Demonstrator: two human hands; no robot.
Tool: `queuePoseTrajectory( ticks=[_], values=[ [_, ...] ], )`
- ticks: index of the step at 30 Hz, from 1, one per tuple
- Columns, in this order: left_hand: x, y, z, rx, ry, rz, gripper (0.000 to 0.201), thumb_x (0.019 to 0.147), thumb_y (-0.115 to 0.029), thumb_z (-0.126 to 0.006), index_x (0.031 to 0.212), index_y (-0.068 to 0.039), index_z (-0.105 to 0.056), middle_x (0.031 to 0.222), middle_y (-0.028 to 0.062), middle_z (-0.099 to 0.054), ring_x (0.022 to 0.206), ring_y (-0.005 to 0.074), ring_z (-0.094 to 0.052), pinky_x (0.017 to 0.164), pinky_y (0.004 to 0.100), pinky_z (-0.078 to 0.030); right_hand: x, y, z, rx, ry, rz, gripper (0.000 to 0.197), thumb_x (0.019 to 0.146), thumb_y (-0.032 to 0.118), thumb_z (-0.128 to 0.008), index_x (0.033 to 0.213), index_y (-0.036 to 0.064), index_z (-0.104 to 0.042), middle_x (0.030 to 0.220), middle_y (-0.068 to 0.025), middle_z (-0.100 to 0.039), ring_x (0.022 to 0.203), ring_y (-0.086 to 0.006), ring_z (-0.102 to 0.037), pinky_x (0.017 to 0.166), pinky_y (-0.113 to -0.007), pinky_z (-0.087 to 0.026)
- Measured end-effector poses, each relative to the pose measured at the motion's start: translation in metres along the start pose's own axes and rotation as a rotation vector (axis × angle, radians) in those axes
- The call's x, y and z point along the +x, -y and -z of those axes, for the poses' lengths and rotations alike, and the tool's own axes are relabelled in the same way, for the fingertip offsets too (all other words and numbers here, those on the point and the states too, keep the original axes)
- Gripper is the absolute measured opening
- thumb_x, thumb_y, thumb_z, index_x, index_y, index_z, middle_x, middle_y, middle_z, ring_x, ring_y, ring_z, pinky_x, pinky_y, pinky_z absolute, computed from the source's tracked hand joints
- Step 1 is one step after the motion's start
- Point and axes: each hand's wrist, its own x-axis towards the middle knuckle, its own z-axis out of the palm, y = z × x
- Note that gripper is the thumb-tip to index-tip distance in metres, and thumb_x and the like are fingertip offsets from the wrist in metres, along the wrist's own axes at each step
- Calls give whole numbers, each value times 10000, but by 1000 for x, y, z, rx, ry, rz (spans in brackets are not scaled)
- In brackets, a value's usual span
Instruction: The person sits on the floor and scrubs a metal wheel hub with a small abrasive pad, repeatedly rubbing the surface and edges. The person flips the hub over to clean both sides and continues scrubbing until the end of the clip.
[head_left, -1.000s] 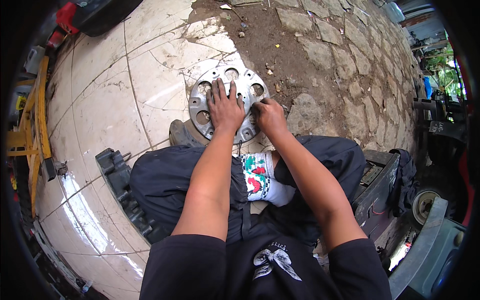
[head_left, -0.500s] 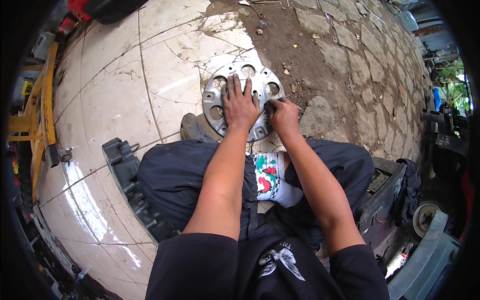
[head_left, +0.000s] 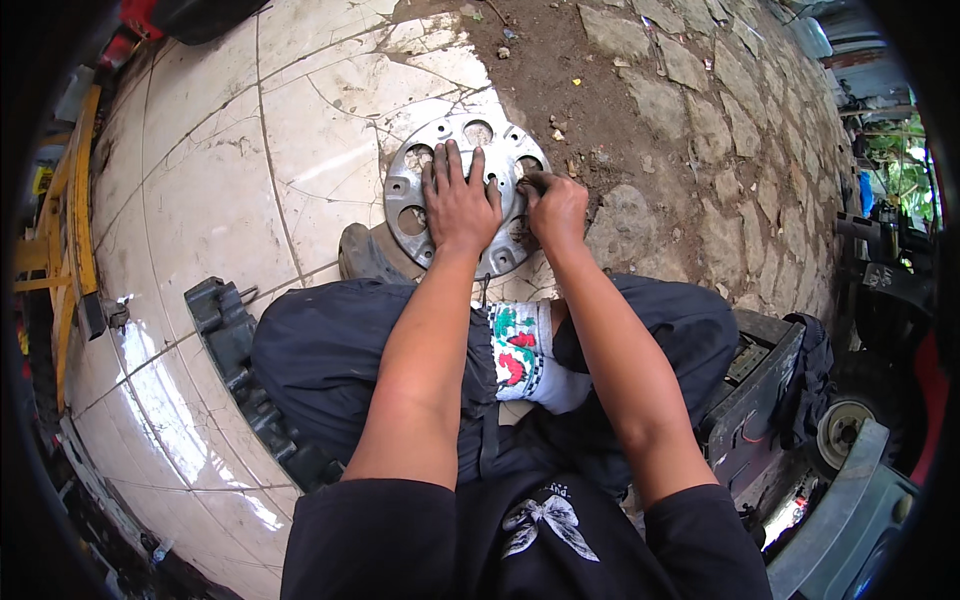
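A round silver metal plate [head_left: 503,156] with large round holes and smaller bolt holes lies flat on the ground in front of my crossed legs. My left hand [head_left: 462,208] rests on its middle, palm down, fingers stretched and slightly spread. At the plate's right side, my right hand [head_left: 558,212] has its fingers pinched together by one of the large holes. Whatever those fingers hold, if anything, is too small or hidden to make out. Dark grime coats the fingertips of both hands.
A black ribbed metal part [head_left: 250,360] lies beside my left knee. To my right is a dark box [head_left: 755,385], with a wheel [head_left: 845,435] farther out. A yellow frame [head_left: 75,220] stands at the far left. Cracked tiles [head_left: 200,190] meet dirt and stone paving [head_left: 700,130].
The view has shifted, so everything appears slightly farther left. My right hand's fingers have moved a little away from me along the plate's right side. My left hand stays on the plate.
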Motion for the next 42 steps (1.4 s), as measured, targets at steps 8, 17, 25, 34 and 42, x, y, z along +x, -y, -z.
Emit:
queuePoseTrajectory(
  ticks=[8,17,25,34,42],
  values=[
    [1,-1,-4,32,-2,0,615,1040,-427,-503,1603,-182,-492,1720,212,-313,1614,377,-236,1305,547,-170,1,-9,-1,3,-38,-7,179,819,111,-819,977,28,-830,956,-235,-751,886,-436,-730,857,-483,-579],
    [-1,0,-4,21,-47,-16,598,1028,-404,-539,1573,-158,-526,1691,213,-348,1599,375,-255,1298,550,-187,-5,-10,5,-51,-42,-29,202,833,129,-807,998,14,-826,951,-241,-740,884,-438,-725,847,-487,-580],
    [0,-1,-6,9,-55,-25,599,1030,-415,-535,1575,-167,-524,1689,213,-351,1596,380,-257,1299,551,-192,1,-15,2,-1,-110,-25,185,824,127,-813,987,42,-837,964,-235,-745,880,-441,-727,845,-497,-578],
    [-1,2,-5,58,17,-11,631,1042,-422,-485,1624,-182,-459,1725,224,-303,1621,393,-221,1300,568,-170,-7,-10,7,-27,-46,-20,196,825,124,-797,992,27,-832,959,-230,-742,869,-438,-728,848,-484,-584],
    [3,2,-6,23,-11,-25,621,1037,-411,-491,1611,-174,-480,1711,232,-324,1614,397,-236,1298,571,-175,-5,-14,2,-49,-75,-8,206,828,133,-820,993,11,-828,958,-240,-748,869,-436,-729,835,-476,-584]
  ],
)
